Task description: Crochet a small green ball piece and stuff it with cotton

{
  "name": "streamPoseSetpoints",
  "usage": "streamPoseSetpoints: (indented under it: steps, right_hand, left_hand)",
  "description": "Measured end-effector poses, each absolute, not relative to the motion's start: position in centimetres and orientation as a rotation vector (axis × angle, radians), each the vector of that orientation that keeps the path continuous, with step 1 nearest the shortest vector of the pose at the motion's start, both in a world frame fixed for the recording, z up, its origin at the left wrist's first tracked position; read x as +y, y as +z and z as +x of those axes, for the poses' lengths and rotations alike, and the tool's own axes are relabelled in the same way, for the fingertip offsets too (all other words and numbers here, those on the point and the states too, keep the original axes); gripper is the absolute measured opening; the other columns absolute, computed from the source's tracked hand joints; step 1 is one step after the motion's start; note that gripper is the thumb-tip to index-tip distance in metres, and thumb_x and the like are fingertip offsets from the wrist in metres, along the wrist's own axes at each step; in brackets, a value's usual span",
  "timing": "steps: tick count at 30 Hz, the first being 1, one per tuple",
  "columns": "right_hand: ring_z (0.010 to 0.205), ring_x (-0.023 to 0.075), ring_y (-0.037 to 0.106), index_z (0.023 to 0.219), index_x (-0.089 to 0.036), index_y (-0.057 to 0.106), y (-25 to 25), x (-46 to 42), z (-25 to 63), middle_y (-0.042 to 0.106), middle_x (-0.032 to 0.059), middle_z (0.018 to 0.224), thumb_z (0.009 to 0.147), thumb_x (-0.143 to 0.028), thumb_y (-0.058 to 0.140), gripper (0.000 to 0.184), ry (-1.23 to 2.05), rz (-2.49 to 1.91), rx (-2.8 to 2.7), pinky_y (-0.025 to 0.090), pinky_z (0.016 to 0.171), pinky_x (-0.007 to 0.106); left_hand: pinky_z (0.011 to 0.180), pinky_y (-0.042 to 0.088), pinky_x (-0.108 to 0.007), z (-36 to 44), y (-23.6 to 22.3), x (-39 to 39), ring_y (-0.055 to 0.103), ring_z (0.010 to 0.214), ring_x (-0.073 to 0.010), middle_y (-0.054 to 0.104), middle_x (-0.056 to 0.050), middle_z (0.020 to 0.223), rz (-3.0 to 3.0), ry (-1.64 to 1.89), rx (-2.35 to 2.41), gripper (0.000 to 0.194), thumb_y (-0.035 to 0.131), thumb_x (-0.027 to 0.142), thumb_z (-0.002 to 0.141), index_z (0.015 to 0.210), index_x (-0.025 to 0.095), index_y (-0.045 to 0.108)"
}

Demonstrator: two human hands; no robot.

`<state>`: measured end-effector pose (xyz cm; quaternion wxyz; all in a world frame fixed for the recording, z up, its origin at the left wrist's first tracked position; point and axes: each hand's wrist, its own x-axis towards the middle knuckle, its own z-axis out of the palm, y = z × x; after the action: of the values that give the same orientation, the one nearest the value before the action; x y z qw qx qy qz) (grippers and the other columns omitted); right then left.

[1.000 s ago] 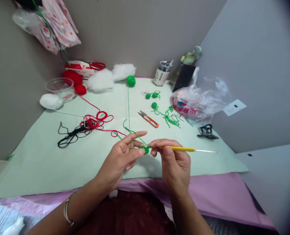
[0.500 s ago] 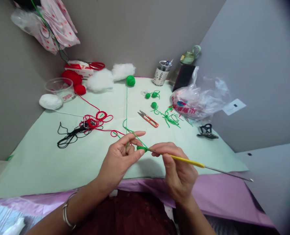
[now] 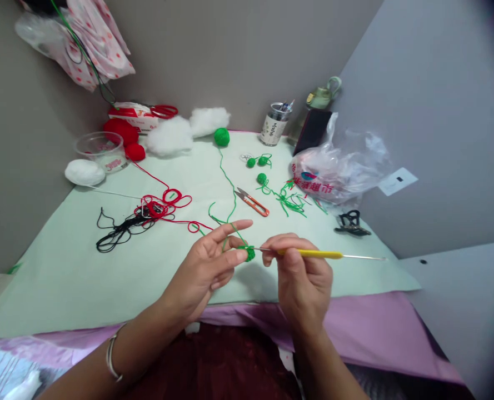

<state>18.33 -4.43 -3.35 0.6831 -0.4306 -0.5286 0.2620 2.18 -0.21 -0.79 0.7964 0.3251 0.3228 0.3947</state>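
Note:
Between thumb and fingers, my left hand (image 3: pixel 207 264) pinches a small green crochet piece (image 3: pixel 250 254), its index finger stretched out with green yarn running over it. My right hand (image 3: pixel 303 272) is closed around the yellow handle of a crochet hook (image 3: pixel 322 254). The hook's thin metal tip reaches left to the top of the green piece; its other metal end points right. From the piece, the yarn runs slack and wavy across the table to a green yarn ball (image 3: pixel 221 137) at the back.
Orange thread snips (image 3: pixel 253 203) lie beyond my hands, near green yarn scraps (image 3: pixel 290 200). Tangled red yarn (image 3: pixel 163 205) and black cord (image 3: pixel 124 230) lie left. A plastic bag (image 3: pixel 338 169) and a black hair claw (image 3: pixel 352 224) are right. White stuffing (image 3: pixel 169 136) sits at the back.
The hook tilted down to the right, then came back nearly level as my right hand turned. The yarn to the ball went from taut and straight to slack. My left hand keeps its pinch.

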Motion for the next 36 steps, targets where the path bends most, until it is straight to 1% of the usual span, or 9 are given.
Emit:
streamPoseSetpoints:
  steps: [3,7,11,14,17,22,25,31,36]
  right_hand:
    - [0.075,0.017,0.067,0.102,-0.027,0.08,-3.4,-4.3,18.0,0.077,0.0038,0.092,0.105,-0.023,0.06,0.021,0.613,-0.999,-1.235,0.057,0.068,0.032]
    - [0.084,0.0199,0.072,0.116,-0.031,0.079,-4.1,-4.8,17.6,0.078,0.0049,0.097,0.101,-0.014,0.063,0.028,0.298,-1.093,-1.451,0.06,0.072,0.034]
    - [0.096,0.021,0.073,0.125,-0.033,0.077,-4.5,-5.0,17.6,0.079,0.0069,0.109,0.098,-0.009,0.067,0.038,0.026,-1.1,-1.588,0.061,0.079,0.035]
    - [0.082,0.0171,0.07,0.111,-0.03,0.08,-4.1,-4.7,17.9,0.076,0.0035,0.093,0.102,-0.012,0.062,0.027,0.307,-1.072,-1.367,0.057,0.072,0.031]
    - [0.07,0.0137,0.063,0.101,-0.028,0.08,-3.7,-4.4,18.1,0.072,0.0005,0.086,0.106,-0.02,0.059,0.023,0.63,-0.981,-1.148,0.052,0.065,0.029]
    - [0.082,0.0154,0.067,0.102,-0.028,0.082,-3.8,-4.1,17.8,0.079,0.0025,0.098,0.103,-0.022,0.064,0.019,0.636,-0.98,-1.24,0.054,0.073,0.029]
    - [0.08,0.0142,0.066,0.105,-0.03,0.082,-3.9,-4.1,17.8,0.079,0.0011,0.097,0.104,-0.022,0.064,0.02,0.636,-0.981,-1.237,0.054,0.071,0.028]
    - [0.075,0.0125,0.066,0.102,-0.028,0.082,-4.3,-4.3,17.9,0.075,0.0006,0.091,0.104,-0.025,0.064,0.018,0.742,-0.952,-1.123,0.054,0.072,0.028]
    - [0.069,0.0099,0.066,0.092,-0.023,0.082,-4.0,-4.1,18.2,0.073,0.001,0.084,0.1,-0.032,0.07,0.017,0.918,-0.856,-0.913,0.054,0.065,0.022]
  left_hand:
    - [0.042,0.021,-0.018,2.5,-1.1,-0.5,0.03,0.052,-0.0015,0.061,0.001,0.091,0.802,0.869,0.753,0.047,0.09,0.027,0.079,0.125,0.025,0.079]
    - [0.043,0.025,-0.017,3.0,-1.7,-0.8,0.036,0.055,-0.003,0.059,0.003,0.087,0.778,0.969,0.775,0.05,0.092,0.023,0.077,0.125,0.025,0.079]
    - [0.043,0.023,-0.015,2.9,-1.7,-0.5,0.022,0.048,-0.0007,0.05,0.008,0.069,0.612,0.89,0.697,0.043,0.09,0.022,0.079,0.121,0.019,0.08]
    - [0.042,0.022,-0.014,2.6,-1.6,-0.2,0.019,0.046,0.0007,0.049,0.008,0.066,0.55,0.831,0.642,0.036,0.09,0.018,0.079,0.114,0.016,0.082]
    - [0.043,0.025,-0.014,2.6,-1.7,-0.3,0.028,0.047,0.0016,0.058,0.005,0.076,0.605,0.885,0.663,0.036,0.092,0.018,0.077,0.112,0.02,0.083]
    - [0.051,0.037,-0.017,3.0,-2.3,-0.8,0.044,0.05,-0.0016,0.061,0.005,0.072,0.777,0.892,0.704,0.036,0.089,0.026,0.083,0.118,0.023,0.082]
    - [0.055,0.039,-0.017,2.9,-2.3,-0.8,0.049,0.053,-0.0027,0.058,0.006,0.07,0.79,0.913,0.738,0.032,0.087,0.028,0.086,0.117,0.022,0.082]
    - [0.045,0.028,-0.017,2.5,-1.8,-0.5,0.033,0.044,0.0005,0.054,0.007,0.07,0.65,0.833,0.681,0.044,0.088,0.023,0.083,0.126,0.021,0.078]
    - [0.043,0.02,-0.015,1.9,-2.1,-0.2,0.023,0.044,0.0014,0.045,0.009,0.064,0.57,0.743,0.584,0.038,0.086,0.016,0.083,0.121,0.019,0.081]
